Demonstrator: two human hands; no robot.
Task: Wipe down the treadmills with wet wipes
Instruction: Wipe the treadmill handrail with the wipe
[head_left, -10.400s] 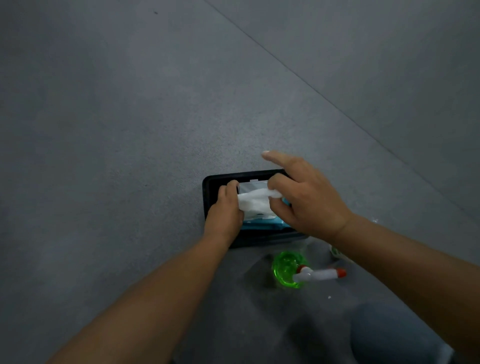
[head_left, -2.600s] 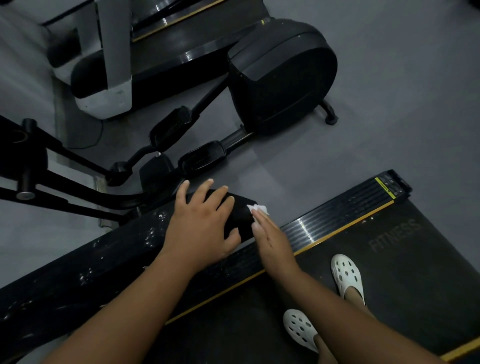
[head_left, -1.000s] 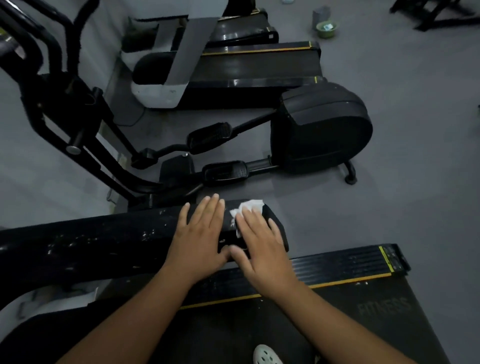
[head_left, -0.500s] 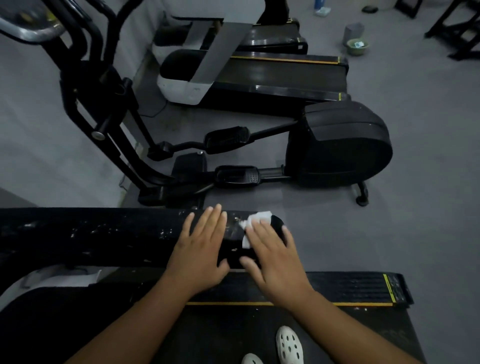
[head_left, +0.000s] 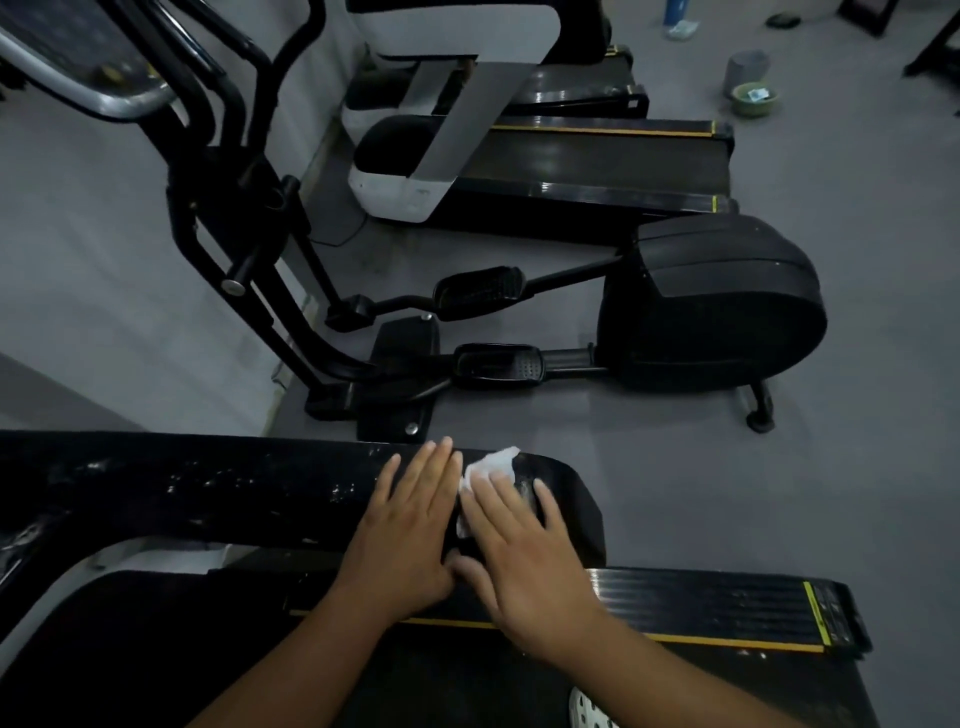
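The black padded treadmill handrail (head_left: 208, 488), speckled with pale marks, crosses the lower frame. The crumpled white wet wipe (head_left: 492, 466) lies on its rounded right end under the right hand (head_left: 527, 556), whose straight fingers (head_left: 506, 501) press it flat. The left hand (head_left: 410, 525) rests flat beside it, holding nothing. Firm, overlapping strokes leftward over the specks would probably serve best. Far off on the grey floor (head_left: 675, 493), a small green bowl (head_left: 754, 100) holds something pale, too small to identify.
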